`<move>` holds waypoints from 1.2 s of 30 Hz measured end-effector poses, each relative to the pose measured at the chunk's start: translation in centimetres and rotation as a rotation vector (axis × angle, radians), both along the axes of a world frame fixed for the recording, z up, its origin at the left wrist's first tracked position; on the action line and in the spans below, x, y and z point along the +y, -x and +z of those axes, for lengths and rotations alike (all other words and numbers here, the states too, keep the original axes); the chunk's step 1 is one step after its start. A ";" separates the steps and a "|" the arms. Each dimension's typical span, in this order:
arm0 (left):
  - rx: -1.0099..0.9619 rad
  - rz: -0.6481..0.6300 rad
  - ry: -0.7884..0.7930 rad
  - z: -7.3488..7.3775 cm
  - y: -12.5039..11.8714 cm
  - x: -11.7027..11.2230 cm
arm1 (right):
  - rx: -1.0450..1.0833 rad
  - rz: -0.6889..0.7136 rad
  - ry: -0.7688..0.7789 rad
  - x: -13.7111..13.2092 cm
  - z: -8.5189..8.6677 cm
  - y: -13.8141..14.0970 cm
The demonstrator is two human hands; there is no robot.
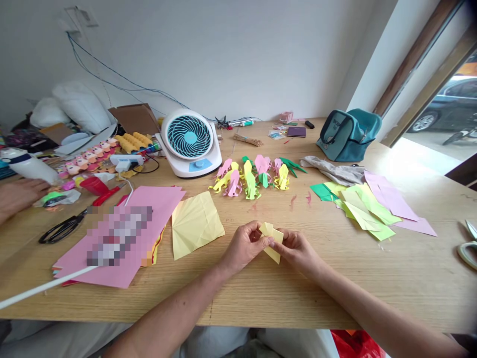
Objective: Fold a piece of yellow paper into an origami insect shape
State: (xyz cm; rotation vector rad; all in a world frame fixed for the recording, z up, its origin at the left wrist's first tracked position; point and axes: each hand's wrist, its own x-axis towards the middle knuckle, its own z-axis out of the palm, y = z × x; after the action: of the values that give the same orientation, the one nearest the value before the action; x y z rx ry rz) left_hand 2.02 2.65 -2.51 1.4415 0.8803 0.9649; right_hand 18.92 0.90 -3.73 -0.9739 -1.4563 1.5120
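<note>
A small piece of folded pale yellow paper is pinched between my two hands above the front of the table. My left hand grips its left side, thumb in front. From the right, my right hand pinches the same paper, and the two thumbs nearly meet. To the left lies a creased pale yellow sheet, flat on the wood. Beyond my hands stand several folded paper figures in pink, yellow and green.
Paper offcuts lie at right, near scissors. A fan and a teal bag stand farther back. At left are a pink paper stack, black-handled scissors and another person's hand.
</note>
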 end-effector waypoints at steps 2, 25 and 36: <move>0.022 0.009 0.003 0.1 0.0 0.0 | -0.016 0.000 -0.007 -0.1 0.1 0.1; 0.089 0.098 -0.161 0.7 0.9 -0.4 | 0.002 -0.001 -0.033 -0.4 -0.3 -0.2; 0.121 0.094 -0.230 1.4 0.9 -0.6 | -0.005 0.009 -0.020 -0.6 0.0 -0.2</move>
State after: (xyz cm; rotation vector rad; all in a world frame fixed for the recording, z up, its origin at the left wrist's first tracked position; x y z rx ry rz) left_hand 1.08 2.01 -1.10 1.6804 0.9560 1.0858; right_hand 19.13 0.32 -3.70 -0.9613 -1.4781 1.5000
